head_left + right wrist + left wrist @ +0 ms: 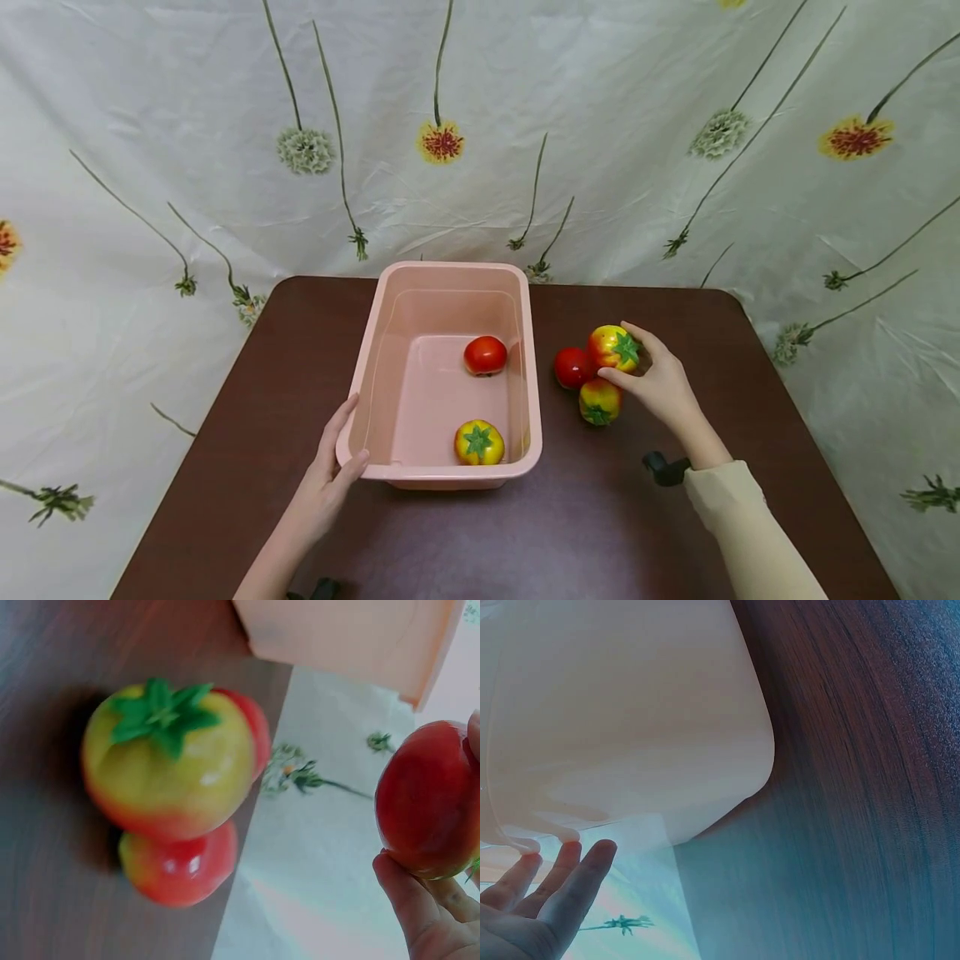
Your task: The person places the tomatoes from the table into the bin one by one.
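Observation:
My right hand (656,379) pinches a yellow-and-red toy tomato (613,348) with a green leafy top, raised above the table. In the right wrist view that tomato (427,799) shows its red side. Close below it sit a red tomato (574,367) and a yellow-red tomato (600,402); the right wrist view shows another red-yellow tomato (180,866) beside them. My left hand (326,475) rests on the near left corner of a pink plastic tub (531,392). Its fingers (581,881) look straight, tips touching the outer wall.
Inside the tub lie a red tomato (485,356) and a yellow tomato (478,442) with a green top. The tub stands on a dark brown table (450,542). A flower-patterned cloth (487,200) hangs behind the table.

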`<state>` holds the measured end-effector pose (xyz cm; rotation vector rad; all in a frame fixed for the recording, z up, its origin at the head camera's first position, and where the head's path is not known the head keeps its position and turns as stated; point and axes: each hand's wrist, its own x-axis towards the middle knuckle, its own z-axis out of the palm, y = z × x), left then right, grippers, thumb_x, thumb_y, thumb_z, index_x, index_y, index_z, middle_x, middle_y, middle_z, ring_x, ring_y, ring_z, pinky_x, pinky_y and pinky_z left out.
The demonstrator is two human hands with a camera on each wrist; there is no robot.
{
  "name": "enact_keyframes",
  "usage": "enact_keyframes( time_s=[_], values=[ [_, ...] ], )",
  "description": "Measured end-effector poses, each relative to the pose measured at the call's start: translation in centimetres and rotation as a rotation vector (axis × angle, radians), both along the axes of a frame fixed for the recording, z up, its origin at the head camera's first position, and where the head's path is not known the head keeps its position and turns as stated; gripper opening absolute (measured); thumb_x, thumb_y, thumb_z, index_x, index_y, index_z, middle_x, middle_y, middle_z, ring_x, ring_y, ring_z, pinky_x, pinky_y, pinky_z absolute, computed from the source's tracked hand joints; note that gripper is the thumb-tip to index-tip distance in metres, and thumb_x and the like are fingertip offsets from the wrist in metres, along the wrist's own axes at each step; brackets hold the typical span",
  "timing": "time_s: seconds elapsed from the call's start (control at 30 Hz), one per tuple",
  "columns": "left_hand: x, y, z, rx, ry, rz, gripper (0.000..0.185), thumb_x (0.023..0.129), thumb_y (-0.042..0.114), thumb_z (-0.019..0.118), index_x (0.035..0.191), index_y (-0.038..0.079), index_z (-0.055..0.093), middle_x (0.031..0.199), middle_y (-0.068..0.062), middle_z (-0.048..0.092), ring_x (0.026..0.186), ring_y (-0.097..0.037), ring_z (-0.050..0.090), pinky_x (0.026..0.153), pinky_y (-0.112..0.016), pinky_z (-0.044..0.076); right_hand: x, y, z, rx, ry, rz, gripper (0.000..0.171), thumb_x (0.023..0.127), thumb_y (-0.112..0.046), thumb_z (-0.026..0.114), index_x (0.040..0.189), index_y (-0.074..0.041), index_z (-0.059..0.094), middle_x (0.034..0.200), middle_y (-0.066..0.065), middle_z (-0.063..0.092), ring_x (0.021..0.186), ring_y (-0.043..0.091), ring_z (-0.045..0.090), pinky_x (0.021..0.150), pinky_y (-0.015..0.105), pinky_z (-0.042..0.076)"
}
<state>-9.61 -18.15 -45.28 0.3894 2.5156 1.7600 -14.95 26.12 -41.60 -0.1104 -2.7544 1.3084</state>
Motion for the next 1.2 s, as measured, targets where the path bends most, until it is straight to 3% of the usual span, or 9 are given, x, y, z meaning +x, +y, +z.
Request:
enact_keyframes(
  time_s=[0.13,0.37,0.5,0.57,0.6,0.67,0.77,1.2],
  values=[
    [-0.1,0.1,0.0,0.002,0.006,-0.002,0.069,0.099,0.008,0.050,0.158,0.027,0.018,0.163,-0.009,0.015,0.145,-0.015,0.018,0.097,-0.001,0.021,-0.2,-0.9,0.8,-0.029,0.009,0.015,0.079,0.085,-0.031,0.078,0.151,-0.012,0.038,0.147,0.017,0.044,0.125,0.038,0.050,0.101,0.054,0.045],
    [-0.1,0.1,0.2,-0.025,-0.006,0.002,0.069,0.100,0.010,0.050,0.158,0.028,0.017,0.163,-0.007,0.015,0.145,-0.029,0.019,0.099,-0.004,0.022,-0.7,-2.4,1.9,-0.033,0.054,0.048,0.078,0.084,-0.030,0.079,0.150,-0.014,0.040,0.146,0.014,0.046,0.126,0.035,0.051,0.103,0.052,0.045],
    [-0.2,0.1,0.3,-0.023,-0.022,0.000,0.070,0.100,0.010,0.051,0.158,0.029,0.017,0.163,-0.006,0.014,0.147,-0.027,0.015,0.115,-0.039,0.023,-0.8,-3.2,2.7,-0.046,0.066,0.070,0.079,0.083,-0.030,0.079,0.150,-0.016,0.040,0.144,0.014,0.048,0.125,0.035,0.052,0.103,0.051,0.045],
    [-0.2,0.1,0.2,-0.024,-0.021,0.001,0.070,0.100,0.011,0.051,0.158,0.029,0.017,0.163,-0.005,0.014,0.147,-0.023,0.014,0.115,-0.044,0.022,-0.9,-3.6,3.0,-0.047,0.069,0.081,0.079,0.083,-0.029,0.080,0.150,-0.017,0.040,0.145,0.014,0.048,0.124,0.035,0.053,0.102,0.051,0.046],
    [-0.2,0.1,0.2,-0.017,-0.016,0.000,0.070,0.099,0.010,0.051,0.158,0.029,0.017,0.163,-0.006,0.015,0.147,-0.020,0.014,0.116,-0.042,0.022,-1.0,-3.8,3.2,-0.046,0.069,0.085,0.079,0.083,-0.029,0.080,0.150,-0.017,0.040,0.145,0.013,0.048,0.123,0.035,0.053,0.102,0.051,0.046],
    [-0.2,0.1,0.1,-0.011,0.002,0.002,0.070,0.099,0.009,0.051,0.158,0.028,0.018,0.163,-0.007,0.015,0.147,-0.014,0.014,0.113,-0.022,0.021,-1.1,-4.2,3.5,-0.044,0.075,0.096,0.079,0.082,-0.028,0.081,0.150,-0.018,0.041,0.146,0.012,0.047,0.123,0.034,0.054,0.101,0.051,0.046],
    [-0.3,0.1,0.0,0.002,0.027,0.002,0.070,0.099,0.007,0.051,0.158,0.026,0.018,0.163,-0.010,0.016,0.145,-0.005,0.015,0.099,-0.002,0.019,-1.5,-5.1,4.2,-0.029,0.085,0.119,0.080,0.082,-0.029,0.081,0.149,-0.018,0.041,0.148,0.010,0.046,0.121,0.032,0.053,0.099,0.050,0.048],
    [-0.2,0.1,-0.2,0.010,0.037,-0.002,0.070,0.099,0.006,0.050,0.158,0.025,0.018,0.162,-0.012,0.016,0.141,0.004,0.016,0.098,-0.001,0.020,-2.3,-8.0,5.8,-0.012,0.143,0.223,0.078,0.079,-0.025,0.083,0.146,-0.016,0.044,0.142,0.009,0.049,0.120,0.027,0.054,0.099,0.045,0.049]
  ],
)
